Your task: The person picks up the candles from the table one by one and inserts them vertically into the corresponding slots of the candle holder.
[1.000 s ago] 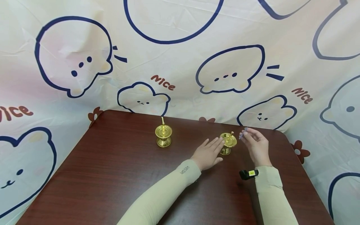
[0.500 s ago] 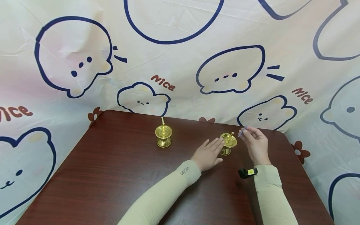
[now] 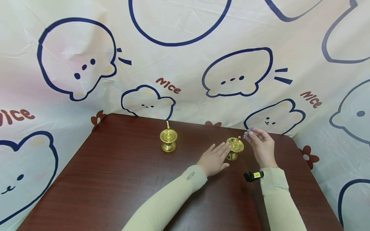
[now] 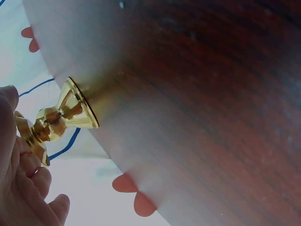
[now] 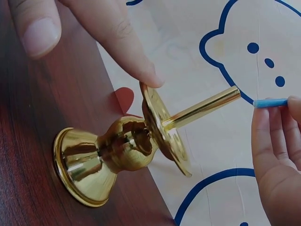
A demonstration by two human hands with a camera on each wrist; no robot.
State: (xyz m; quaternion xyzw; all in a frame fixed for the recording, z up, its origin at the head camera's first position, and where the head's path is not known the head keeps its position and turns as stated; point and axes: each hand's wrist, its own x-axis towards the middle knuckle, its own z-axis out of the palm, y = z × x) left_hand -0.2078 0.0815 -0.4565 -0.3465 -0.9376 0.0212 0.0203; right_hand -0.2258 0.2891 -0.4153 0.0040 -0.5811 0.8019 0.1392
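A brass candle holder (image 3: 237, 147) stands toward the far right of the table, with a round dish and a narrow upright tube (image 5: 207, 108). My left hand (image 3: 213, 160) has its fingers extended and touches the dish rim with a fingertip. My right hand (image 3: 263, 150) pinches a thin blue candle (image 5: 270, 103) between thumb and fingers, beside the holder. In the right wrist view, the candle's end is near the tube's tip but apart from it. Farther left, a second brass holder (image 3: 168, 147) carries a thin yellow candle (image 3: 168, 125) upright.
Both holders are on a dark brown wooden table (image 3: 121, 173). A patterned fabric backdrop (image 3: 185, 64) rises behind and at both sides of it. A small black device (image 3: 252, 176) is at the right wrist.
My right hand has shifted slightly left and away from me, carrying the blue candle higher beside the holder's tube. My left hand keeps its place on the rim.
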